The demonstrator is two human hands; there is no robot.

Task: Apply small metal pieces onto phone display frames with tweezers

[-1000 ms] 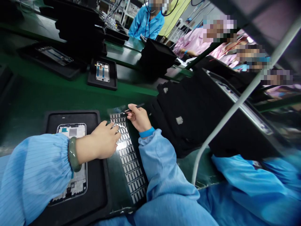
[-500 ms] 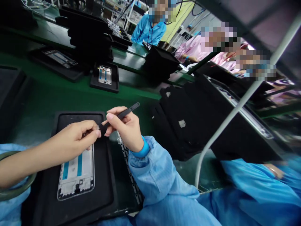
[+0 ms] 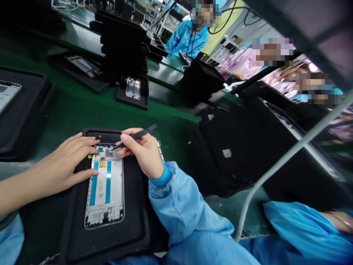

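Head view: a phone frame (image 3: pixel 106 191) lies in a black tray (image 3: pixel 132 235) on the green tabletop (image 3: pixel 110 110), under my hands, its long axis running away from me. My left hand (image 3: pixel 68 162), fingers (image 3: pixel 91 141) spread wide, rests on the frame's left edge. My right hand (image 3: pixel 142 152), nearer the frame's far end, pinches black tweezers (image 3: pixel 146 129), their tip over that end; whether the tip touches, I cannot tell.
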